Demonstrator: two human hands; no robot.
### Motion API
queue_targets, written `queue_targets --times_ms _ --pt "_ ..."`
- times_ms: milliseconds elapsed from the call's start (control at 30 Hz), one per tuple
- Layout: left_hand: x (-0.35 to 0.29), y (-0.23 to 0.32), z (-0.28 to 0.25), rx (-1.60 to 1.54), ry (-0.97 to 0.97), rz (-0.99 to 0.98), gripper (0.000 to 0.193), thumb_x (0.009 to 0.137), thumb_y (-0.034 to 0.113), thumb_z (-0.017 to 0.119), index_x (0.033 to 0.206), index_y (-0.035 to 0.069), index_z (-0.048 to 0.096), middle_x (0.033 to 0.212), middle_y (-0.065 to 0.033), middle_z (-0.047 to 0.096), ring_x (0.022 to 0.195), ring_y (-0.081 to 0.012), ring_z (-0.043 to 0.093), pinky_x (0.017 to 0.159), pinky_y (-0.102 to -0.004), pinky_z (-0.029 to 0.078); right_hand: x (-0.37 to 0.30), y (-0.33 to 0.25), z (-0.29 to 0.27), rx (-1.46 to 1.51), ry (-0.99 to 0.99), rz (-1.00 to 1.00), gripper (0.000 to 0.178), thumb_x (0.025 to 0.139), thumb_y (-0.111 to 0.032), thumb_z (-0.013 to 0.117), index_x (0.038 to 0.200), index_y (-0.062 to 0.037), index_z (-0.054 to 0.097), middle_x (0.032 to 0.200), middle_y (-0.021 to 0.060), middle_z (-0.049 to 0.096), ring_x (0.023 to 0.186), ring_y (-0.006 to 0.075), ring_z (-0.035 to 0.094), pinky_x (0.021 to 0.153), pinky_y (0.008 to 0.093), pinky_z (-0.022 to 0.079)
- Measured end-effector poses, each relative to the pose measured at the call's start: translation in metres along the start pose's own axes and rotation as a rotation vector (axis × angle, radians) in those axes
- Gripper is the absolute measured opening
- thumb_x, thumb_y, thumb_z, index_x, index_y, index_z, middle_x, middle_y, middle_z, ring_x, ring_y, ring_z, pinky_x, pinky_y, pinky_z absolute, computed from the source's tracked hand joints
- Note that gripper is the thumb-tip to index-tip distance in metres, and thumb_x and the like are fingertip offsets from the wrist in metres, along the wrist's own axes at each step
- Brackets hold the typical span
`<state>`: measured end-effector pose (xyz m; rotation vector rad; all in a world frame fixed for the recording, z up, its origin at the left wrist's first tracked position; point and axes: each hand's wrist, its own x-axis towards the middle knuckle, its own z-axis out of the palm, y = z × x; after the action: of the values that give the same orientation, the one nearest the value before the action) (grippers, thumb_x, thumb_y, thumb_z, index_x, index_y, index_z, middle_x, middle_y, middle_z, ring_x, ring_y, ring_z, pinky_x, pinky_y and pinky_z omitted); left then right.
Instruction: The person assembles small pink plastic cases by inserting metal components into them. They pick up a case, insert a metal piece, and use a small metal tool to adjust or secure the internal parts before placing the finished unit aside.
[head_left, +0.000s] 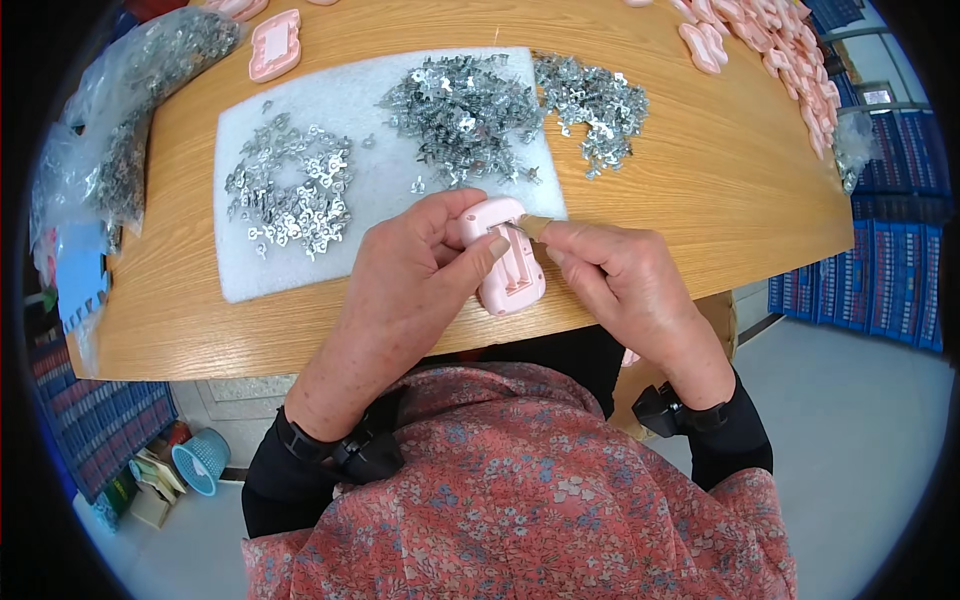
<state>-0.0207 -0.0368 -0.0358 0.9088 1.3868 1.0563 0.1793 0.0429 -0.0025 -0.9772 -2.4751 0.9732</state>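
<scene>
Pink plastic case (517, 266) at the surface's (700, 180) six o'clock edge, left hand (400, 260) grasping it, right hand's (630, 280) fingers at its one o'clock, grip unclear, metal clips (465, 115) toward eleven o'clock.

Nothing legible from where I am. Pink case (512, 290) I'm holding: tiny marks by the long slots, too small for me to read. Blue racks on my right (815, 285): rows of small reddish and pale patches, maybe labels, no characters I can make out. Blue racks on my left (75, 415): same kind of patches, also unreadable. Small whitish panel (877, 97) at upper right: faint darker detail, can't tell if it's print. No word, number, brand or sign I can log.
</scene>
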Motion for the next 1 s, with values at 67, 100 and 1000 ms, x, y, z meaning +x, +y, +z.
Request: queue_targets --times_ms 67,100,1000 --pt "0.000 0.000 0.000 -0.005 0.002 -0.001 0.040 0.096 0.007 0.064 0.132 -0.006 0.052 0.103 -0.0084 0.070 0.089 -0.0101 0.067 0.074 -0.0231 0.056 0.000 0.000 0.000 0.004 -0.006 0.013 0.026 0.085 -0.001 0.063 0.109 -0.0064 0.069 0.091 0.0193 0.068 0.081 0.0379 0.068 0.069 0.0405 0.055" --pt "0.000 0.000 0.001 -0.008 0.000 -0.001 0.040 0.096 0.007 0.064 0.132 -0.006 0.052 0.103 -0.0085 0.070 0.089 -0.0101 0.067 0.074 -0.0232 0.056 0.000 -0.001 0.000 0.000 -0.005 0.020 0.026 0.085 -0.002 0.063 0.109 -0.0063 0.069 0.091 0.0194 0.068 0.081 0.0380 0.067 0.069 0.0408 0.054" --pt "-0.010 0.007 0.005 -0.334 -0.041 0.090 0.036 0.102 0.017 0.051 0.132 -0.005 0.051 0.103 -0.0059 0.069 0.088 -0.0123 0.067 0.075 -0.0263 0.055 -0.010 -0.010 0.004 0.634 0.042 0.250 0.016 0.101 -0.015 0.056 0.108 -0.0024 0.062 0.090 0.0013 0.066 0.083 0.0065 0.057 0.076 0.0246 0.047"
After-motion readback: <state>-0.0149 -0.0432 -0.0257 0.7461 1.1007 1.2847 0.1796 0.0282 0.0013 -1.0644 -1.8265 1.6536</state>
